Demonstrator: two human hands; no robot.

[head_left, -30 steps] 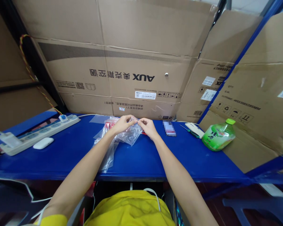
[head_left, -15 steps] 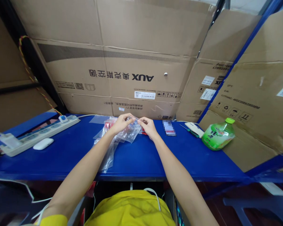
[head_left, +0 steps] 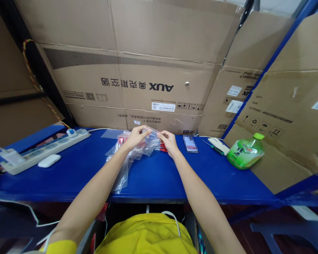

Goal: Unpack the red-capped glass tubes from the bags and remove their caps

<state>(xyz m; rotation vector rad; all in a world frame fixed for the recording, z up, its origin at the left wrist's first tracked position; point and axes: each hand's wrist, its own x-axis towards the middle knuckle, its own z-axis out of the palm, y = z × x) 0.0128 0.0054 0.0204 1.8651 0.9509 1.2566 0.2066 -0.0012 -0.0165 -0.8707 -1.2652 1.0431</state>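
Between my two hands a clear plastic bag [head_left: 151, 140] is stretched by its upper edge. My left hand [head_left: 136, 137] pinches it at one side, and my right hand [head_left: 168, 141] pinches it at the other. More clear plastic bags [head_left: 122, 174] lie in a loose heap under and beside my left hand, one reaching toward the table's front edge. Something red [head_left: 122, 139] shows through the heap. Red-handled items [head_left: 163, 147] lie just behind my right hand, partly covered by it, so I cannot make out their kind.
On the blue table [head_left: 159, 180], a power strip [head_left: 46, 150] and a white case [head_left: 49, 161] lie to the left. To the right are a phone [head_left: 190, 144], a green-handled screwdriver [head_left: 217, 151], a white device [head_left: 214, 144] and a green-labelled bottle [head_left: 245, 152]. Cardboard [head_left: 137, 81] walls the back.
My hands have drawn slightly apart, and the bag's edge between them is stretched wider. More of the red-handled items shows beside my right hand.
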